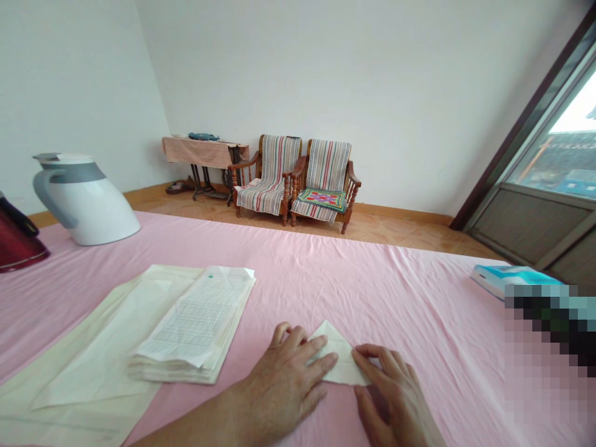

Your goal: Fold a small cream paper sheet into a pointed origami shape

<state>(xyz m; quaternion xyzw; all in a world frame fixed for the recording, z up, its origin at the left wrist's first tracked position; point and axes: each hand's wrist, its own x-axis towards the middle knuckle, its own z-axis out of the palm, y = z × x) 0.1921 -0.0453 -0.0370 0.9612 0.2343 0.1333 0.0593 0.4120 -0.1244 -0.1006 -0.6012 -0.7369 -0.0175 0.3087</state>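
Note:
A small piece of white paper [339,360], folded to a point at its far end, lies on the pink tablecloth [419,298]. My left hand [284,379] rests over its left side, palm down, the fingers spread and stretched across the paper. At the right corner, my right hand [395,385] has its curled fingers on the slanted edge and its thumb by the bottom edge, the corner between them. Left of my hands is a stack of gridded paper sheets [195,316], lying partly on larger cream sheets [107,341].
A white and grey jug [95,202] and a red kettle [18,239] stand at the left. On the right lies a blue and white packet [507,276], near a pixelated dark object [554,323]. Beyond the table are two wooden chairs [321,180] and a cloth-covered stand [200,152].

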